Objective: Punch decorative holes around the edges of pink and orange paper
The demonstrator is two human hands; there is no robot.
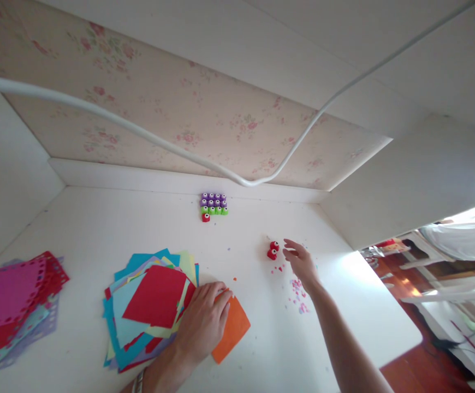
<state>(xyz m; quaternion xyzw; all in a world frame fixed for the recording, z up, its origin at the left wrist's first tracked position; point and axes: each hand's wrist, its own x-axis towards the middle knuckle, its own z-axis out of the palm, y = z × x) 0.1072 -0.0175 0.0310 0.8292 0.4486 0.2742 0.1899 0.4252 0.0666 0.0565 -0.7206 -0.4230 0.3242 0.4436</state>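
Note:
My left hand [203,321] has its fingers curled over the upper left edge of an orange paper sheet [232,332], and it holds the sheet near the table. Right beside it lies a loose pile of coloured paper squares [155,297], with a red square on top. My right hand [301,263] is open, its fingers apart and pointing left. Just left of those fingertips stand two red craft punches [273,251], apart from the hand. Small paper cutouts [297,295] are scattered by my right wrist.
Near the back edge, purple and green craft punches [214,203] stand in rows, with one red punch [206,217] in front. Punched paper sheets [14,303] lie stacked at the left. A white cable [147,134] hangs across the view. A person [458,237] is at the far right.

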